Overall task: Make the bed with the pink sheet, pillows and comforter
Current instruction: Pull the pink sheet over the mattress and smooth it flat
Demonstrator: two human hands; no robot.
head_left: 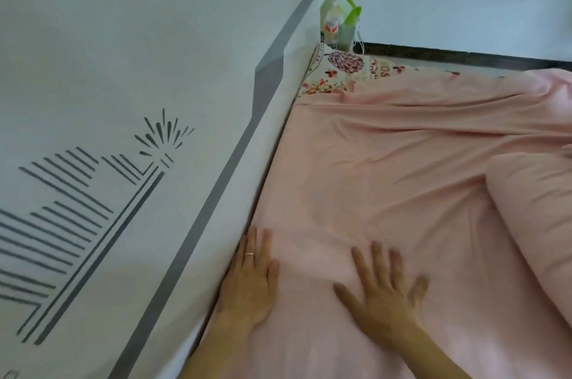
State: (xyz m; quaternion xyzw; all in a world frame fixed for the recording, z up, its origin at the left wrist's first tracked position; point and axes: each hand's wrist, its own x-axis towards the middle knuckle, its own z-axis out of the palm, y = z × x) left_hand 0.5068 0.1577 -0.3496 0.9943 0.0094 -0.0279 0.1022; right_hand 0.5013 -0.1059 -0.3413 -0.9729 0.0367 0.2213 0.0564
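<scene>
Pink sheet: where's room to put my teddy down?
The smooth pink cotton sheet is bare between the floral mattress corner, the wall and the bunched pink comforter. Near you it's crowded: left hand, right hand.

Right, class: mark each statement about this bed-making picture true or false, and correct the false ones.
1. Both hands lie flat, palms down, on the pink cotton sheet. True.
2. The left hand wears no ring. False: a ring shows on one finger.
3. The flower-printed mattress is fully covered. False: its far corner is bare.
4. The right hand has its fingers spread. True.
5. The green and white plastic bottles stand in the wall corner. True.
</scene>
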